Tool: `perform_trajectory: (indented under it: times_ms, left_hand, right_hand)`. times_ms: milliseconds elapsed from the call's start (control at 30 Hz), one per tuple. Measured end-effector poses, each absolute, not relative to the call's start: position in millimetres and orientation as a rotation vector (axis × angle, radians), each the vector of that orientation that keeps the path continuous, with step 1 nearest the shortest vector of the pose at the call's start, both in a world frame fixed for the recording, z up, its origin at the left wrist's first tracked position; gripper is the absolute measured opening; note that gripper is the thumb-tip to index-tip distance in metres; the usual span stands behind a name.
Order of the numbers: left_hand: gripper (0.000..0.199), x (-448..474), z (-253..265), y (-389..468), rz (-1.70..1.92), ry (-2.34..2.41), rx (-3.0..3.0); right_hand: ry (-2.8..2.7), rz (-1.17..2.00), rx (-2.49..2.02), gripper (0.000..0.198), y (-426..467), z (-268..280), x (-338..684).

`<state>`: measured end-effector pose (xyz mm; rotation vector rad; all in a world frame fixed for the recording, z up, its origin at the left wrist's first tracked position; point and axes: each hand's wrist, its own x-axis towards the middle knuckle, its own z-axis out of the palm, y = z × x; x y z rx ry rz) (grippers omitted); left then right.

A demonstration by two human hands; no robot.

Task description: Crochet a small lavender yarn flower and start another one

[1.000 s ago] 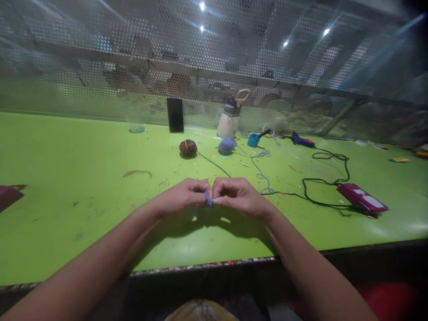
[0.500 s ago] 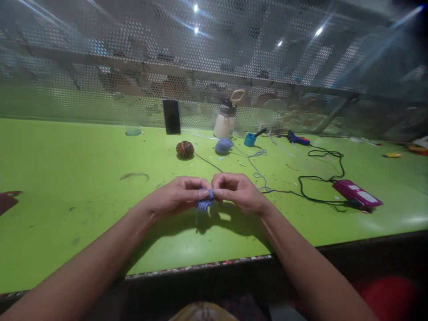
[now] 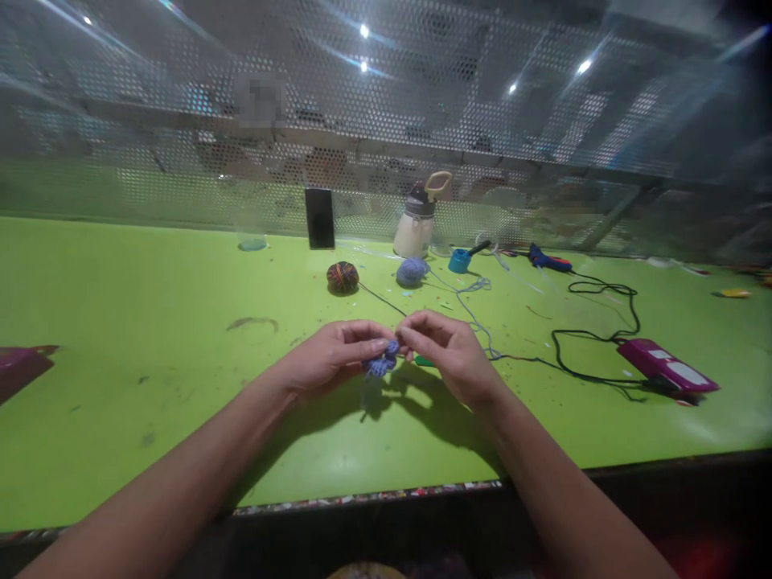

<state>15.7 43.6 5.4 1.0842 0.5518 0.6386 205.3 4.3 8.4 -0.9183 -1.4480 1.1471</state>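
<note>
A clear cup point(image 3: 252, 244), a black phone point(image 3: 319, 219) and a pale bottle point(image 3: 413, 233) with a dark lid and looped handle stand along the far edge of a lime-green tabletop point(image 3: 133, 305), backed by a perforated screen point(image 3: 398, 96) crossed by bright lights point(image 3: 363, 32). Right of the bottle sits a blue pot point(image 3: 459, 261), a black stick point(image 3: 481, 248) slanting from it, beside a blue glue gun point(image 3: 548, 260). A black cord point(image 3: 634, 310) loops from the gun toward a purple box point(image 3: 660, 364); a yellow object point(image 3: 732, 294) lies toward the far right corner. At far left, a purple item point(image 3: 24, 370) juts into view. Speckled trim point(image 3: 362, 501) lines the near edge.
</note>
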Motion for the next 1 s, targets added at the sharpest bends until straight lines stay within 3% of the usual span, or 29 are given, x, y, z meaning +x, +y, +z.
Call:
perform_trajectory:
  times_ms: [233, 567, 800, 1000]
  left_hand:
    - [0.027, 18, 5, 46, 0.683, 0.624, 1.099]
    - [0.027, 20, 4, 46, 0.7, 0.724, 1.213]
    - [0.044, 19, 15, 39, 0.95, 0.796, 1.436]
    - [0.028, 24, 7, 39, 0.967, 0.686, 1.312]
  right_hand:
    - [-1.421, 1.319, -0.996, 0.03, 6, 1, 203]
    - [-1.093, 1.634, -0.977, 0.026, 1, 3, 195]
    - [-0.944, 1.498, -0.947, 0.031, 3, 1, 190]
    - [-0.942, 1.482, -0.951, 0.029, 1, 2, 189]
